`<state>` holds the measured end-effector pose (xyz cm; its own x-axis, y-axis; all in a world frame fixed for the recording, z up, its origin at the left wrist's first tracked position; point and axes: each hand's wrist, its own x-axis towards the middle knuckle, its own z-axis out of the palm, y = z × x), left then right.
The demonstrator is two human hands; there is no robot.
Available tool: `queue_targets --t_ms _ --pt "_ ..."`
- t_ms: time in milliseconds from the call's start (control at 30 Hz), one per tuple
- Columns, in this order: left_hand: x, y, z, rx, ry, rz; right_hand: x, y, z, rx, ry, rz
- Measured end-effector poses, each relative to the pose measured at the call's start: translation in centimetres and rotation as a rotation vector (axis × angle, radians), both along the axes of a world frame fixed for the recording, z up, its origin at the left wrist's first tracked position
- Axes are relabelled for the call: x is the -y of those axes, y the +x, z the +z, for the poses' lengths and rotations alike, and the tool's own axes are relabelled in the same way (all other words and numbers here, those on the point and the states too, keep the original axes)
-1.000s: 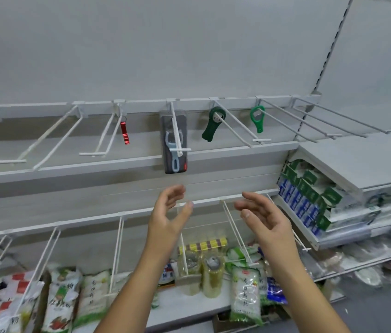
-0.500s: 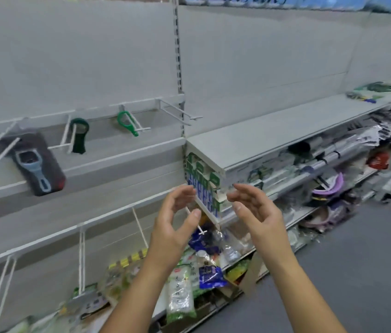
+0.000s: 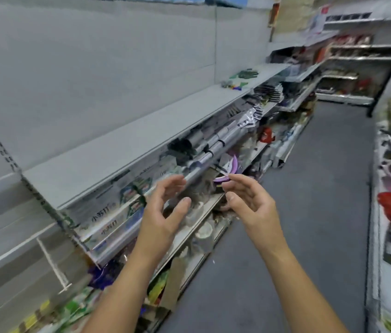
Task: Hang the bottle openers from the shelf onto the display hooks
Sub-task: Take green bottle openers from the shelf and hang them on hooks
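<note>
Green bottle openers [image 3: 246, 74] spotted heaped far along grey metal shelf [image 3: 117, 145]; held left hand [image 3: 163, 212], right hand [image 3: 249, 205] up, fingers relaxed, empty.

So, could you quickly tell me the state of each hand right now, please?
Left hand: open, fingers relaxed, holding nothing.
Right hand: open, fingers loosely curled, holding nothing.

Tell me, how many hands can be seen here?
2. The left hand is raised in front of the shelf unit. The right hand is beside it, nearer the grey aisle floor. Both are empty, fingers loosely curled.
</note>
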<state>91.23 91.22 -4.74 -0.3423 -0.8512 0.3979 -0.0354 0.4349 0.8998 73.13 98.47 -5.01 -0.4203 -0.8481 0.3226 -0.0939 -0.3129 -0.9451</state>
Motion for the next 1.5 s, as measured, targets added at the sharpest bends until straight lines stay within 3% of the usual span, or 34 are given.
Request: queue_targets --t_ms 433,767,1133,1500 --pt "19.1 -25.1 -2.2 -0.109 0.074 -0.127 14.9 -23.5 -1.4 -0.045 0.071 -0.213" --pt "32.4 -44.5 -2.3 -0.061 0.078 -0.218 26.8 -41.1 -1.0 -0.029 0.064 -0.261" --pt "46.1 -65.6 0.1 -0.017 0.071 -0.061 43.9 -64.0 0.9 -0.074 0.053 -0.083" --pt "64.5 -75.2 1.0 0.035 0.032 0.186 63.7 -76.5 1.0 -0.113 0.103 0.050"
